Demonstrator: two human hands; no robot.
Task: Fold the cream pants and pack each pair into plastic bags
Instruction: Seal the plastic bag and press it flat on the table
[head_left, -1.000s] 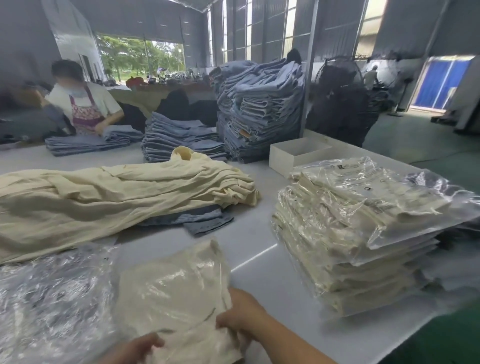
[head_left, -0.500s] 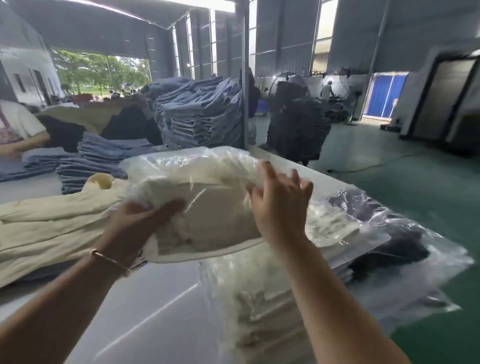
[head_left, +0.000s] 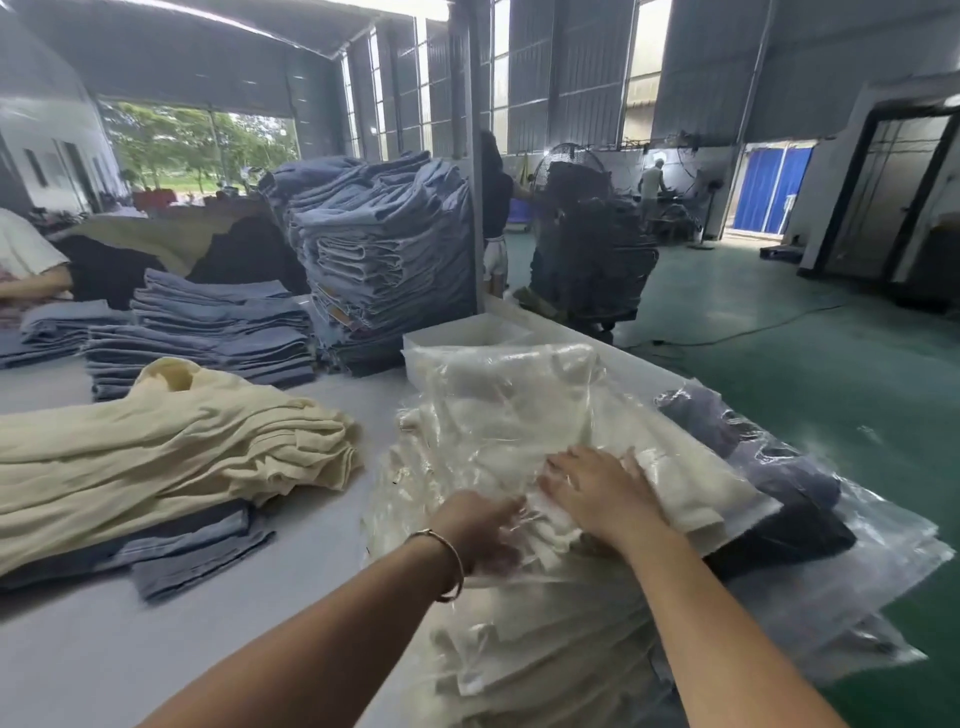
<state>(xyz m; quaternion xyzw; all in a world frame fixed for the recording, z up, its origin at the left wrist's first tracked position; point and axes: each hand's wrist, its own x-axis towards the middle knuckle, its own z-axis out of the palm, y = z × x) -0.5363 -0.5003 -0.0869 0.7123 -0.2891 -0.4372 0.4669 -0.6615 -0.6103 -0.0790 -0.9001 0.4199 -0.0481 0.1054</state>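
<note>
A bagged pair of cream pants (head_left: 509, 415) lies on top of the stack of bagged cream pants (head_left: 545, 649) at the table's right side. My right hand (head_left: 597, 493) lies flat on the bag with fingers spread, pressing it down. My left hand (head_left: 483, 530), with a bracelet on the wrist, rests on the bag's near edge; its fingers are blurred against the plastic film. A pile of unbagged cream pants (head_left: 156, 457) lies to the left on the white table (head_left: 104, 649).
Folded blue jeans (head_left: 202, 338) and a tall denim stack (head_left: 384, 249) stand behind. A white tray (head_left: 467, 332) sits beyond the bags. Bagged dark garments (head_left: 779, 478) lie at the right edge. A person (head_left: 26, 260) works at far left. Green floor lies to the right.
The bagged pants were lifted from the table in front of me, carried right and set down on the bagged stack. Both hands now rest on top instead of holding it up.
</note>
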